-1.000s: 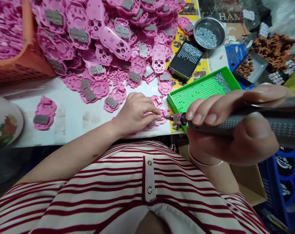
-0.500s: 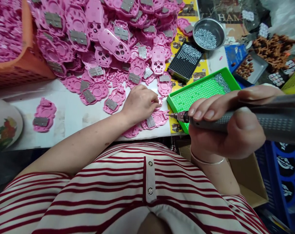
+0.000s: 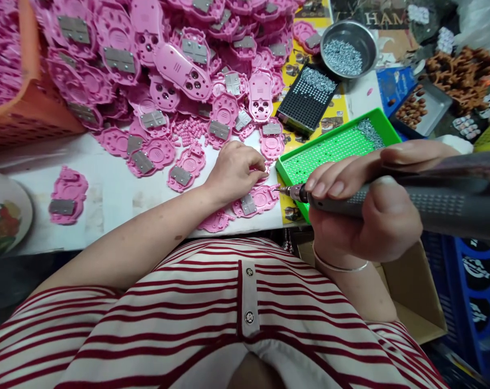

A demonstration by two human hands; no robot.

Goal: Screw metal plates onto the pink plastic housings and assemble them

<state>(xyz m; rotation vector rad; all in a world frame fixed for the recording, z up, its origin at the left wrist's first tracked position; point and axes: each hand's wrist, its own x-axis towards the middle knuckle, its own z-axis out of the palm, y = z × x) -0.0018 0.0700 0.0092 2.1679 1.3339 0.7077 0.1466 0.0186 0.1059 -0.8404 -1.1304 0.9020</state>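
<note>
My right hand [image 3: 362, 216] is wrapped tight around the grey electric screwdriver [image 3: 410, 202], its bit just at the near corner of the green screw tray [image 3: 297, 162]. My left hand [image 3: 234, 170], fingers curled and pressed together, rests on a pink plastic part [image 3: 255, 200] lying just left of that tray.

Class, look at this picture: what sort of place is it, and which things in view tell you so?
Probably a small assembly workshop: a heap of identical pink plastic shells, a green screw tray, and a grey electric screwdriver in the right hand.
</note>
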